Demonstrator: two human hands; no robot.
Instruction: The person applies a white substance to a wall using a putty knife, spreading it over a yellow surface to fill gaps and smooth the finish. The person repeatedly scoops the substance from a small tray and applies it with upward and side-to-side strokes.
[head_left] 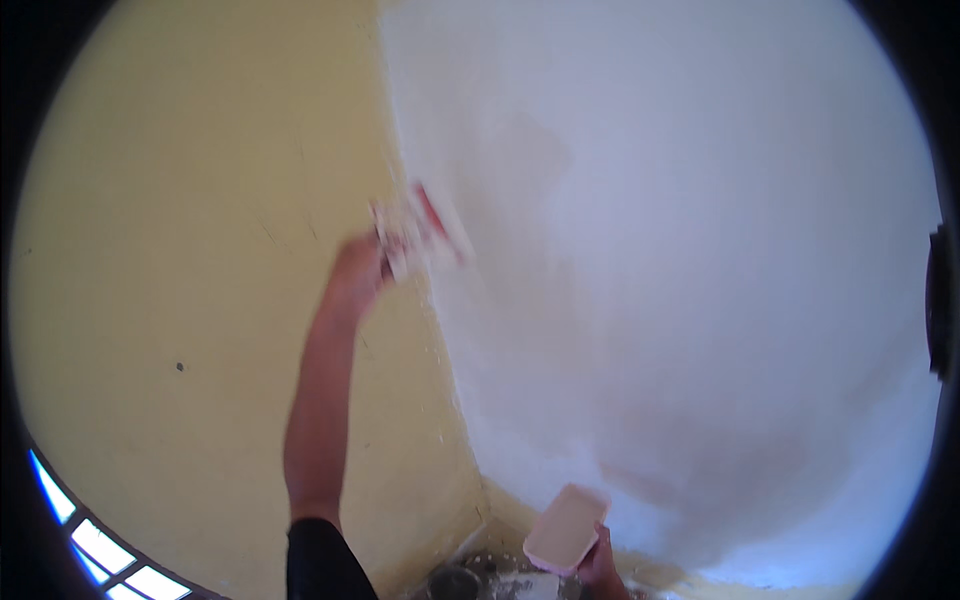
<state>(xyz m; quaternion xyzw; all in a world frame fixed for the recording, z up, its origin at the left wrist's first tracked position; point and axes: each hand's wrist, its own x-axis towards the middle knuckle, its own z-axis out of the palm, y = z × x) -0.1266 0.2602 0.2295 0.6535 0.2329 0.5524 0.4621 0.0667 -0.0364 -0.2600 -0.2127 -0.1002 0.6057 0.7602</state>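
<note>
My left hand (358,268) is raised high beside the wall corner, closed around a putty-smeared scraper (432,225) with a red strip. The scraper is blurred by motion, and its blade lies against or close to the white wall's edge; I cannot tell if it touches. Low in the view, my right hand (601,566) grips a pale pink rectangular tub (566,530) by its right side. The tub is tilted, with a smooth pale face toward me.
A yellow wall (200,240) on the left meets a white-coated wall (700,230) with damp-looking darker patches. A dark round bucket (453,582) stands on the spattered floor (510,575) at the bottom. Bright window panes (105,548) show at lower left, and a dark object (938,300) at the right edge.
</note>
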